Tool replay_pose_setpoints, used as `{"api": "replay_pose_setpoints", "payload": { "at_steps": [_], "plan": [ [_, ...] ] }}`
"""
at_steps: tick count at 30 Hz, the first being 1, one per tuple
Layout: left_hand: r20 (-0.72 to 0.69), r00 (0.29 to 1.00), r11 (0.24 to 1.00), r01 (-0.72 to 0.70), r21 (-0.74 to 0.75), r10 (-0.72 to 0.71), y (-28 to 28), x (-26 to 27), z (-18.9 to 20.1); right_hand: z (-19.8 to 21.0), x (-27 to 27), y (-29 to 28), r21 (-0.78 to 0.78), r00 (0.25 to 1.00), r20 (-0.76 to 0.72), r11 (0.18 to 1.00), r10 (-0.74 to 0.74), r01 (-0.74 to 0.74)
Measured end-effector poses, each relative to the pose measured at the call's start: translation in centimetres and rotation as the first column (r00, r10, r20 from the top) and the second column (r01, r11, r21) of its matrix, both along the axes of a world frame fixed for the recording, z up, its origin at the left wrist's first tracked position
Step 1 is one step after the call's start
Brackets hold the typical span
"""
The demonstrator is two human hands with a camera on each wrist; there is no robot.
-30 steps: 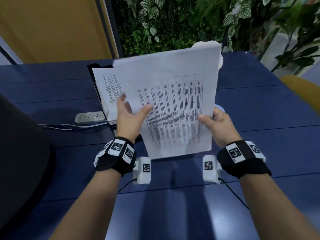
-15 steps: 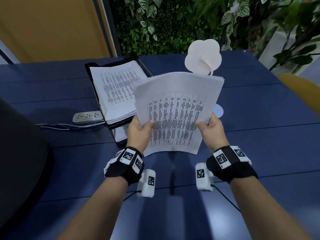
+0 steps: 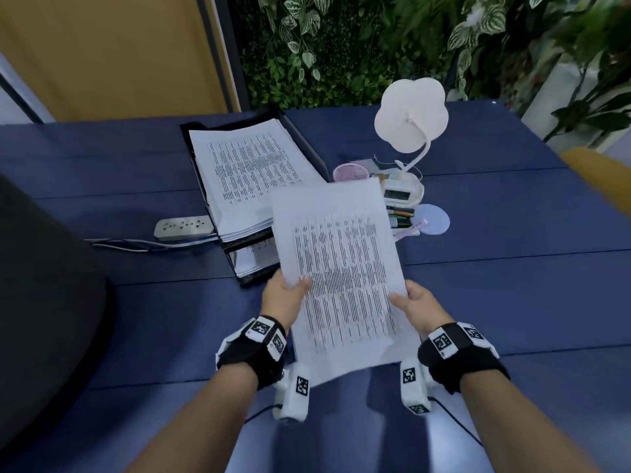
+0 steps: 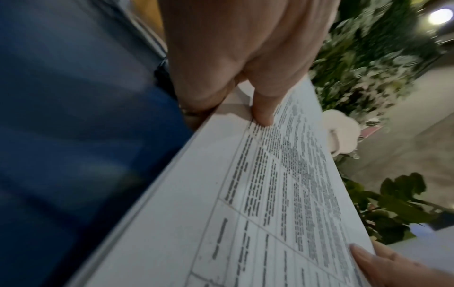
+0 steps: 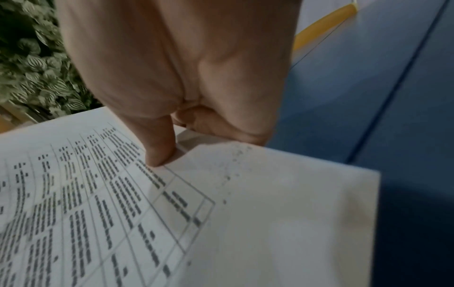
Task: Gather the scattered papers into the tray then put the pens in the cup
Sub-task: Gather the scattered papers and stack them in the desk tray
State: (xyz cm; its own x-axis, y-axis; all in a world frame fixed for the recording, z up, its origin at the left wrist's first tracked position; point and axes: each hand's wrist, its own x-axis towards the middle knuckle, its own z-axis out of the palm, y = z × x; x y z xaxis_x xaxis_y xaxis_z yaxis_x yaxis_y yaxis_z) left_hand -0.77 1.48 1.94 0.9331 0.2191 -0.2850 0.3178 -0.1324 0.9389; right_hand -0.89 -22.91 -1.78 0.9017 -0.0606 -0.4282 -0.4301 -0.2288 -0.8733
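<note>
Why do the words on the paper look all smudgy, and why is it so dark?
Head view: print on the held papers is smeared. Left wrist view: the blue table is blurred. Right wrist view: dim, with the papers' shadow on the table.

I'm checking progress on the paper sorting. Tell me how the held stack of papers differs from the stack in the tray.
The held stack of papers is off the table, pinched by the left hand and right hand; the tray stack lies untouched in the black tray. The held stack looks thinner and bends; the tray stack lies flat. Both are white sheets with printed tables.
</note>
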Motion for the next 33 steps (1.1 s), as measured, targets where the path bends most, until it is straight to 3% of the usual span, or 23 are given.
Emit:
{"api": "replay_pose_setpoints", "payload": {
  "at_steps": [5,12,14,19,25,33],
  "plan": [
    [-0.206,0.978,0.999,0.031,0.028,-0.025,0.4,-1.8,-5.9,-1.5,-2.2,-0.5,-0.093,0.98,-0.182,0.99,0.085,-0.103],
    [-0.302,0.953,0.994,-0.064,-0.083,0.036,1.9,-1.8,-9.2,-0.7,-2.5,0.5,-0.126,0.975,-0.183,0.98,0.129,-0.154],
    [-0.302,0.95,0.983,-0.123,-0.135,0.077,2.3,-1.6,-8.7,-0.7,-2.1,0.6,-0.124,0.971,-0.189,0.977,0.147,-0.172],
    [-0.267,0.952,0.953,-0.209,-0.22,0.147,4.2,-0.6,-7.2,-0.2,-2.2,1.7,-0.046,0.899,-0.377,0.965,0.224,-0.26],
    [-0.215,0.959,0.939,-0.238,-0.248,0.186,5.9,1.1,-5.3,1.2,0.4,3.7,-0.04,0.941,-0.296,0.983,0.162,-0.182],
    [-0.195,0.979,0.967,-0.099,-0.236,0.053,8.2,1.2,-4.2,2.1,5.8,7.4,0.004,0.961,-0.233,0.988,0.151,-0.155]
  ]
}}
